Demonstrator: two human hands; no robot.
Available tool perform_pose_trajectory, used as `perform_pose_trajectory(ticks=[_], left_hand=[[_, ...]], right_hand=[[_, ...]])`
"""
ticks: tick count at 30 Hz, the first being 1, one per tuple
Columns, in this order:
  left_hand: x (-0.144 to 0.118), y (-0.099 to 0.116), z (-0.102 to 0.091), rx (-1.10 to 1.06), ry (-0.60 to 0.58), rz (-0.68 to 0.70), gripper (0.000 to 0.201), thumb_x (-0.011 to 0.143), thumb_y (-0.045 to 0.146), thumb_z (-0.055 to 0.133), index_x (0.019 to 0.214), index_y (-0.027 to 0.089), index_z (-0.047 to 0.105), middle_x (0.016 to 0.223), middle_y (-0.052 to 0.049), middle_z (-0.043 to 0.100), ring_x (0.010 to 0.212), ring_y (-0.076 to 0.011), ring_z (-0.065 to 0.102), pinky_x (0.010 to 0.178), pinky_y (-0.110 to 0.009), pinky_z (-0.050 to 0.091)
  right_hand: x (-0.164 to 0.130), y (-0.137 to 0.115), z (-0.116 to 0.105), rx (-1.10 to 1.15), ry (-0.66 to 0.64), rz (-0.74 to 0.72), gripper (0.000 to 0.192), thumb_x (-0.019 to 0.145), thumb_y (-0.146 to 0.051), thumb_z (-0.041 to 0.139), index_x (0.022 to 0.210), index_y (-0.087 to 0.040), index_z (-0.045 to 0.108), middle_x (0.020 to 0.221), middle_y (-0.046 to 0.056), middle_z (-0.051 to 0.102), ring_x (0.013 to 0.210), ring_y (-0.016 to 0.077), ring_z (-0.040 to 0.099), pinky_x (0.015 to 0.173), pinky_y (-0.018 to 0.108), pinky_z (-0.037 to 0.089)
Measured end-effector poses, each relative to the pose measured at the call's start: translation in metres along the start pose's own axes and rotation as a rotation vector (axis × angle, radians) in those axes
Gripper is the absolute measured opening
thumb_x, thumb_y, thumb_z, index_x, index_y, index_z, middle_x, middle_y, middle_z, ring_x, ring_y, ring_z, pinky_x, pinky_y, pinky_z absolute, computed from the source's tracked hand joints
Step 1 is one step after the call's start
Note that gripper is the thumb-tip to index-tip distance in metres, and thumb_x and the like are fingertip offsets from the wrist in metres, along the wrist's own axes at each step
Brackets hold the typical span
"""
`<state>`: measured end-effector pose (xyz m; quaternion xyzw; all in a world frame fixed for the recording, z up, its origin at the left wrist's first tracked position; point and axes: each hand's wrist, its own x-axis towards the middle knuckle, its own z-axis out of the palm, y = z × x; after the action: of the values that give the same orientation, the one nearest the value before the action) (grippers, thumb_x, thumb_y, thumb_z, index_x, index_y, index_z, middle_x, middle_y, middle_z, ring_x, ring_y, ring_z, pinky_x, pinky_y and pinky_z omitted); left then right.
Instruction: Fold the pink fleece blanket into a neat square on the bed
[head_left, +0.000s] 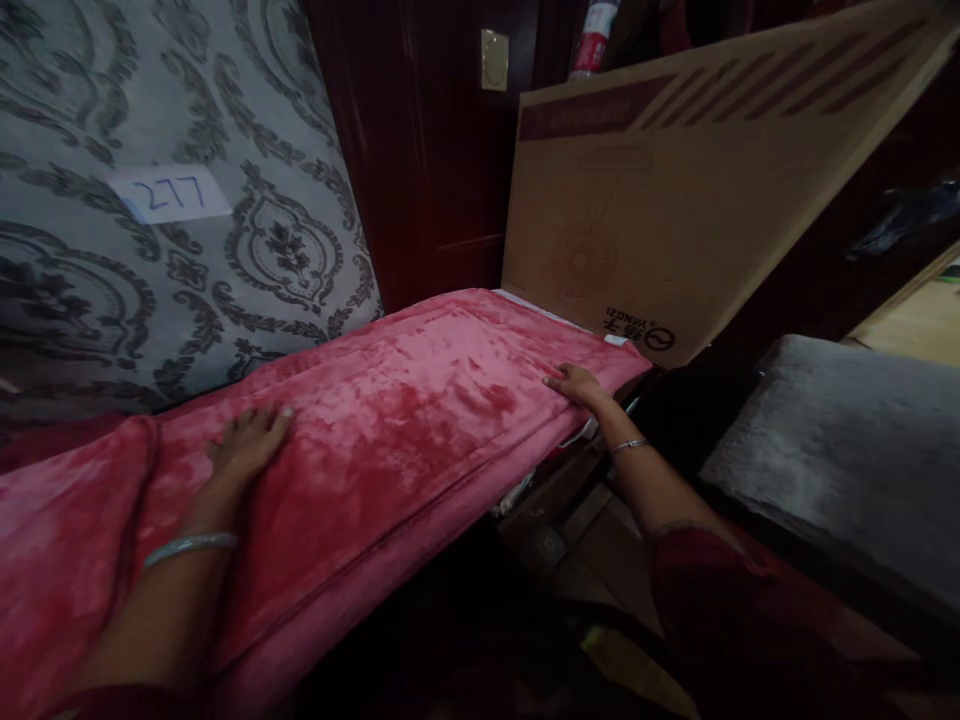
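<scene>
Room dim; floor area below bed edge lost in shadow, clutter there unreadable. Pink blanket [390,420] cut off at frame's left edge, spread along bed. Left hand [247,445] open, flat on blanket, palm down. Right hand [577,385] open, fingers resting on blanket's far edge near corner. Cardboard box [675,210] leans just behind that corner. Patterned grey mattress [150,150] upright behind blanket, paper label [169,193] reading 277. Grey cushion [847,450] at right.

Dim room: patterned grey mattress [150,200], dark wooden wall [420,150], cardboard box [675,200].
</scene>
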<state>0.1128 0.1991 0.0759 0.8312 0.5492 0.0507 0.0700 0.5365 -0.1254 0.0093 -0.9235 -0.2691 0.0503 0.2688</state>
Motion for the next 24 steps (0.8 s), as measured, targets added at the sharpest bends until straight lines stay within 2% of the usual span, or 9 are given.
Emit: perform_pose_trajectory(ticks=[2, 5, 7, 9, 11, 13, 17, 21, 24], left_hand=[[-0.006, 0.015, -0.003, 0.016, 0.072, 0.087, 0.072, 0.097, 0.058, 0.024, 0.153, 0.014, 0.036, 0.163, -0.018, 0.025, 0.149, -0.0403, 0.020, 0.114, -0.068, 0.018], [-0.024, 0.051, 0.007, 0.106, 0.250, 0.409, 0.067, 0.096, 0.055, 0.033, 0.151, 0.018, 0.040, 0.163, -0.015, 0.027, 0.151, -0.0366, 0.017, 0.119, -0.064, 0.011], [-0.036, 0.072, 0.026, 0.151, 0.249, 0.638, 0.064, 0.095, 0.052, 0.039, 0.151, 0.021, 0.042, 0.162, -0.012, 0.030, 0.151, -0.0351, 0.019, 0.120, -0.062, 0.010], [-0.043, 0.083, 0.048, 0.184, 0.153, 0.765, 0.062, 0.095, 0.049, 0.042, 0.151, 0.024, 0.042, 0.161, -0.010, 0.032, 0.151, -0.0347, 0.021, 0.119, -0.063, 0.012], [-0.046, 0.085, 0.065, 0.189, 0.103, 0.798, 0.059, 0.096, 0.047, 0.041, 0.151, 0.026, 0.041, 0.162, -0.008, 0.030, 0.151, -0.0339, 0.021, 0.119, -0.064, 0.014], [-0.045, 0.081, 0.073, 0.181, 0.105, 0.799, 0.059, 0.097, 0.048, 0.038, 0.152, 0.027, 0.039, 0.163, -0.007, 0.027, 0.152, -0.0333, 0.019, 0.119, -0.064, 0.013], [-0.044, 0.082, 0.062, 0.164, 0.037, 0.777, 0.061, 0.097, 0.051, 0.038, 0.153, 0.026, 0.038, 0.163, -0.009, 0.027, 0.151, -0.0348, 0.020, 0.117, -0.066, 0.016], [-0.046, 0.116, 0.048, 0.071, 0.090, 0.821, 0.062, 0.096, 0.050, 0.043, 0.153, 0.027, 0.038, 0.162, -0.011, 0.029, 0.151, -0.0355, 0.020, 0.119, -0.065, 0.011], [-0.042, 0.145, 0.058, -0.037, 0.063, 0.968, 0.062, 0.094, 0.048, 0.048, 0.153, 0.033, 0.037, 0.163, -0.007, 0.028, 0.152, -0.0343, 0.015, 0.119, -0.065, 0.004]], right_hand=[[0.000, -0.001, -0.001, 0.003, -0.020, 0.014, 0.055, 0.087, -0.040, 0.067, 0.131, -0.009, 0.062, 0.128, 0.016, 0.066, 0.112, 0.0239, 0.065, 0.084, 0.024, 0.047], [-0.001, -0.004, -0.001, 0.001, -0.026, 0.046, 0.053, 0.087, -0.044, 0.066, 0.127, -0.008, 0.065, 0.123, 0.017, 0.068, 0.109, 0.0259, 0.066, 0.080, 0.025, 0.047], [-0.002, -0.005, -0.001, 0.002, -0.019, 0.072, 0.050, 0.087, -0.046, 0.064, 0.121, -0.009, 0.068, 0.116, 0.016, 0.071, 0.104, 0.0267, 0.068, 0.077, 0.027, 0.047], [-0.003, -0.005, 0.000, 0.009, -0.002, 0.090, 0.047, 0.087, -0.045, 0.064, 0.118, -0.010, 0.069, 0.113, 0.016, 0.072, 0.102, 0.0268, 0.068, 0.076, 0.027, 0.046], [-0.003, -0.004, 0.001, 0.027, 0.022, 0.091, 0.045, 0.086, -0.044, 0.065, 0.117, -0.011, 0.069, 0.113, 0.016, 0.072, 0.103, 0.0271, 0.067, 0.076, 0.027, 0.046], [-0.003, -0.002, 0.002, 0.058, 0.041, 0.081, 0.044, 0.084, -0.042, 0.067, 0.115, -0.012, 0.070, 0.112, 0.016, 0.072, 0.104, 0.0278, 0.067, 0.077, 0.028, 0.046], [-0.002, 0.003, 0.002, 0.187, 0.042, 0.032, 0.039, 0.082, -0.044, 0.066, 0.104, -0.013, 0.072, 0.104, 0.014, 0.073, 0.097, 0.0263, 0.068, 0.078, 0.029, 0.048], [-0.006, 0.010, -0.001, 0.359, 0.027, -0.032, 0.036, 0.079, -0.041, 0.066, 0.101, -0.013, 0.071, 0.099, 0.010, 0.074, 0.089, 0.0228, 0.068, 0.076, 0.029, 0.051], [-0.015, 0.012, 0.000, 0.632, 0.070, -0.022, 0.048, 0.070, -0.040, 0.071, 0.111, -0.014, 0.067, 0.093, 0.007, 0.072, 0.079, 0.0197, 0.067, 0.068, 0.028, 0.053]])
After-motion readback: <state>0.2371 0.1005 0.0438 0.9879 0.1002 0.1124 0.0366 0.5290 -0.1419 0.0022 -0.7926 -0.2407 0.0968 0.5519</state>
